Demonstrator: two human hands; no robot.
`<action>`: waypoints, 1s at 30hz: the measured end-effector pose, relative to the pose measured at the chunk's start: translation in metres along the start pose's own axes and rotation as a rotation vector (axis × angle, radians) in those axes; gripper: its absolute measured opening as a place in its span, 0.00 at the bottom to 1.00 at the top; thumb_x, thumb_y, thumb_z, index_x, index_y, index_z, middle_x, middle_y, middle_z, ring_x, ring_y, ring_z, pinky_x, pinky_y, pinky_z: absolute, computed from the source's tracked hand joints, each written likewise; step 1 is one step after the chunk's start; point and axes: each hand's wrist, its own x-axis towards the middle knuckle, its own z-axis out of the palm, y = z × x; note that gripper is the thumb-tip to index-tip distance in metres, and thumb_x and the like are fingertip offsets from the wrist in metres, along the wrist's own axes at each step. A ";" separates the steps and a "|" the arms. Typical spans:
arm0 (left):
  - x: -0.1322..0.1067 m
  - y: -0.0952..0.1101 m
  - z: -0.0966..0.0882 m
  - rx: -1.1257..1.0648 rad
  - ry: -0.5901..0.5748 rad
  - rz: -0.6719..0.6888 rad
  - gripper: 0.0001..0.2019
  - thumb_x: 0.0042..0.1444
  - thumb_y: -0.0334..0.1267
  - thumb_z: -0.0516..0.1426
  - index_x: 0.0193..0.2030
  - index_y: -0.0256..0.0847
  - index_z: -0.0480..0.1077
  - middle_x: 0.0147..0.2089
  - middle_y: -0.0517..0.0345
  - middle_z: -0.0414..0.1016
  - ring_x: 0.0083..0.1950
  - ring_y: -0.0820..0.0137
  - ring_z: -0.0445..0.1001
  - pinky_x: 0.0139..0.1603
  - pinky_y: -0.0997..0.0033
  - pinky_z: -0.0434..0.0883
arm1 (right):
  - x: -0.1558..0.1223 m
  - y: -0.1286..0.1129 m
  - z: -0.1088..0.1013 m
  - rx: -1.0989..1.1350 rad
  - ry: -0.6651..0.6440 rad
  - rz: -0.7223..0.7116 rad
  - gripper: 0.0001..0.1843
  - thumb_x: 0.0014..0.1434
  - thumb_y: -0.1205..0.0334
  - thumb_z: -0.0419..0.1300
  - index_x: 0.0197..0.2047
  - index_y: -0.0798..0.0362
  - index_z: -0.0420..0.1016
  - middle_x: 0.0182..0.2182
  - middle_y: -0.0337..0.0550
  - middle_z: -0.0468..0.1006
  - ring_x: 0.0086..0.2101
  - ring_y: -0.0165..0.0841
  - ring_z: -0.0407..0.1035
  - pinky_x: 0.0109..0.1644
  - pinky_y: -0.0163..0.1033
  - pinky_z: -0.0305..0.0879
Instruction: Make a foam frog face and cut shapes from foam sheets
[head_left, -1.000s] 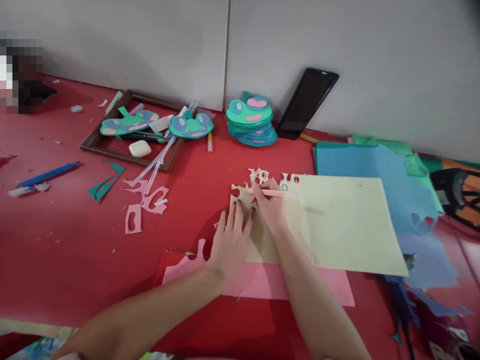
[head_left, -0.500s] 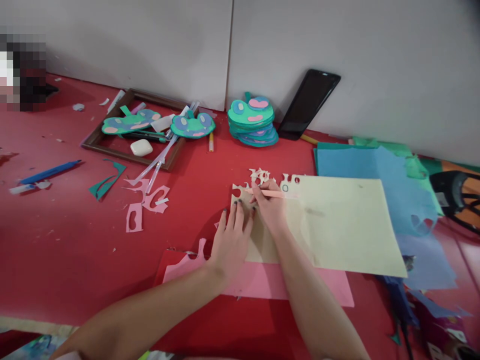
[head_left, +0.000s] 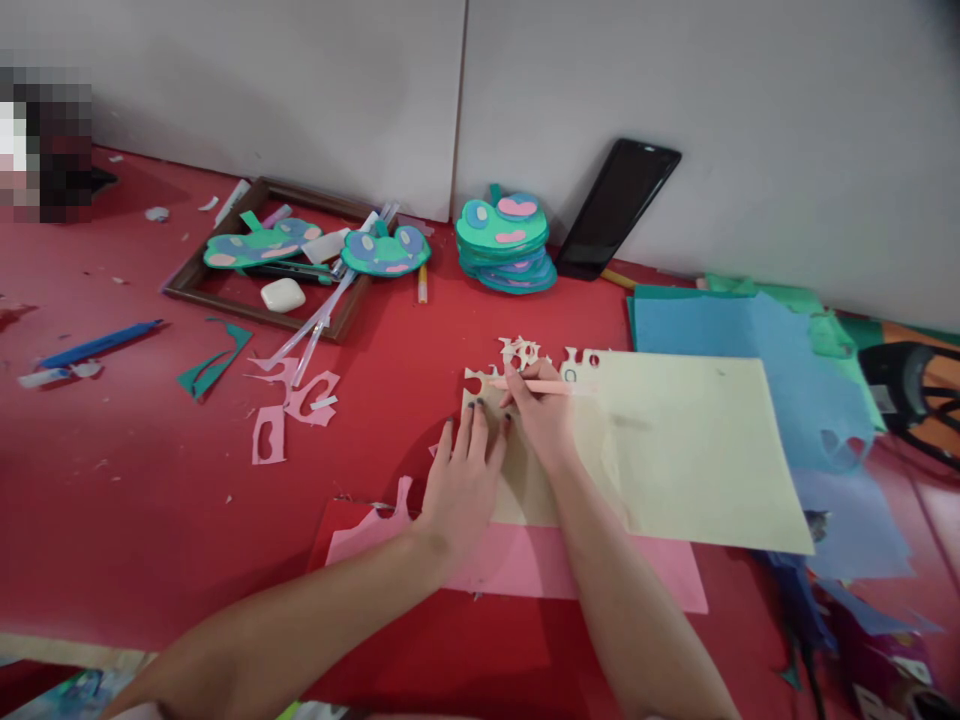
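Observation:
A pale cream sheet (head_left: 697, 450), with its top left edge cut into notches, lies partly over a pink sheet (head_left: 525, 560). My left hand (head_left: 461, 490) rests flat with fingers spread on the cream sheet's left part. Beside it, my right hand (head_left: 544, 415) grips a pale pink pen (head_left: 551, 387), its tip near the left fingertips and the notched edge. The exact tip contact is too small to make out. A small drawn outline shows on the cream sheet just right of the pen. Cream paper scraps (head_left: 519, 350) sit above the hands.
Behind are a stack of green-blue cutouts (head_left: 502, 240), a leaning black phone (head_left: 619, 210) and a brown frame (head_left: 255, 308) holding pens and an eraser (head_left: 283, 295). Pink scraps (head_left: 270, 435) and a blue marker (head_left: 101, 344) lie left, blue sheets (head_left: 697, 322) right.
Almost nothing differs. My right hand has shifted very slightly with the pen, whose back end now covers part of the drawn outline; my left hand stays in place.

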 end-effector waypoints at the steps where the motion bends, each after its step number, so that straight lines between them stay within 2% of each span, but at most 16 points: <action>1: 0.000 0.000 0.000 -0.002 -0.003 0.001 0.26 0.58 0.25 0.42 0.65 0.35 0.53 0.65 0.36 0.54 0.66 0.53 0.54 0.62 0.51 0.59 | 0.000 0.000 0.000 -0.005 0.007 -0.008 0.16 0.58 0.52 0.56 0.23 0.49 0.61 0.17 0.34 0.70 0.23 0.28 0.66 0.32 0.36 0.64; 6: 0.000 0.000 0.000 0.000 -0.004 0.000 0.26 0.58 0.25 0.42 0.65 0.34 0.53 0.65 0.36 0.55 0.66 0.53 0.54 0.62 0.51 0.59 | 0.000 0.001 -0.001 -0.005 -0.049 0.002 0.16 0.58 0.52 0.56 0.22 0.48 0.61 0.16 0.34 0.69 0.21 0.28 0.65 0.28 0.35 0.63; 10: 0.000 0.000 0.000 -0.002 -0.003 -0.001 0.26 0.58 0.25 0.42 0.65 0.35 0.53 0.65 0.36 0.54 0.66 0.54 0.54 0.62 0.51 0.59 | 0.001 0.002 -0.001 -0.022 -0.015 -0.014 0.16 0.58 0.51 0.56 0.22 0.48 0.62 0.17 0.35 0.70 0.23 0.30 0.67 0.30 0.37 0.64; 16: 0.000 0.000 0.000 0.043 0.009 0.013 0.26 0.57 0.24 0.42 0.64 0.34 0.54 0.65 0.35 0.55 0.66 0.53 0.55 0.62 0.52 0.60 | 0.001 0.002 0.000 -0.006 -0.045 0.017 0.16 0.58 0.52 0.56 0.22 0.48 0.59 0.15 0.33 0.70 0.20 0.29 0.66 0.30 0.36 0.64; 25: 0.000 0.000 0.000 -0.011 0.004 -0.008 0.27 0.58 0.24 0.42 0.65 0.34 0.51 0.66 0.36 0.54 0.66 0.54 0.54 0.62 0.51 0.59 | 0.001 0.003 -0.001 -0.029 -0.048 0.011 0.16 0.57 0.53 0.55 0.22 0.48 0.58 0.14 0.32 0.69 0.19 0.29 0.65 0.27 0.36 0.63; 30: 0.000 0.000 0.002 -0.007 0.007 -0.004 0.27 0.57 0.24 0.42 0.65 0.34 0.51 0.66 0.36 0.54 0.67 0.53 0.53 0.62 0.51 0.59 | 0.001 0.003 -0.001 -0.022 -0.055 0.012 0.15 0.57 0.54 0.55 0.22 0.48 0.59 0.15 0.33 0.70 0.20 0.29 0.67 0.28 0.36 0.63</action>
